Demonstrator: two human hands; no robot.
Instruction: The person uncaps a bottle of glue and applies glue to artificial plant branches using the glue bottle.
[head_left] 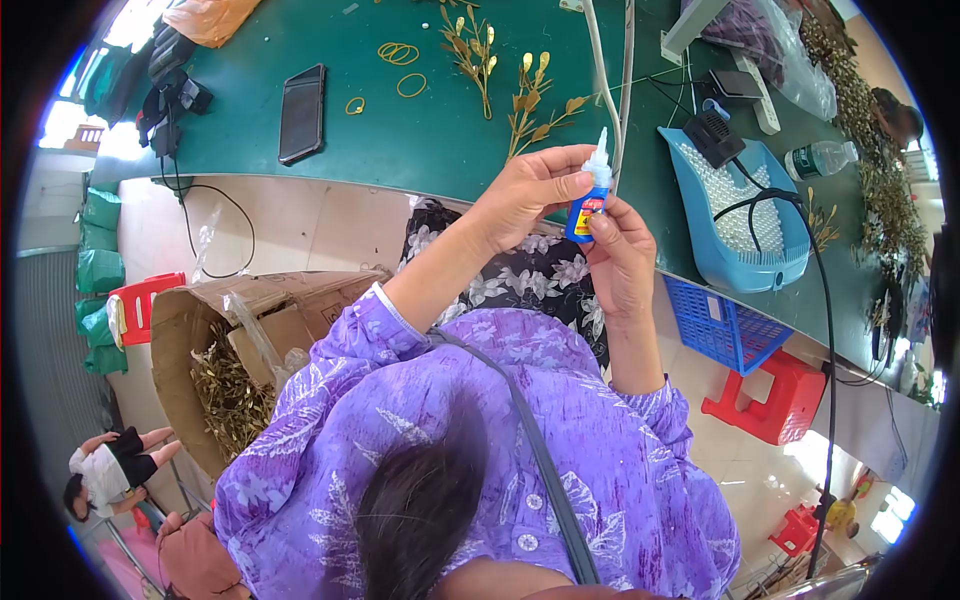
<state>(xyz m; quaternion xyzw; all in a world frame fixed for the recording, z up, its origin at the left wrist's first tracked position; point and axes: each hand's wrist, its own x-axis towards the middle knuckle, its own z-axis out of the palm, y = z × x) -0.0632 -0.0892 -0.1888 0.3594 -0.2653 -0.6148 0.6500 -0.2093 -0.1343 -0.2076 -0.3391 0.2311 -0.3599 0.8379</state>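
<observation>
A small blue glue bottle (578, 222) with a pale pointed nozzle is upright in front of me, just past the table's front edge. My left hand (535, 195) pinches it near the neck, thumb and finger closed below the nozzle. Lower down, my right hand (622, 255) grips the blue body by its red and yellow label. Golden leafy sprigs with pale buds (530, 105) lie on the green table (380, 140) beyond my left hand. To the right of my right hand is a light blue dustpan-shaped tray (720, 250) holding many pearly white beads.
A phone (302, 115) and several yellow rubber bands (400, 54) lie on the table. A black device (715, 138) with a cable rests over the tray, near a plastic bottle (820, 160). A cardboard box (200, 310) of golden sprigs, a blue basket (725, 325) and a red stool (775, 400) stand below.
</observation>
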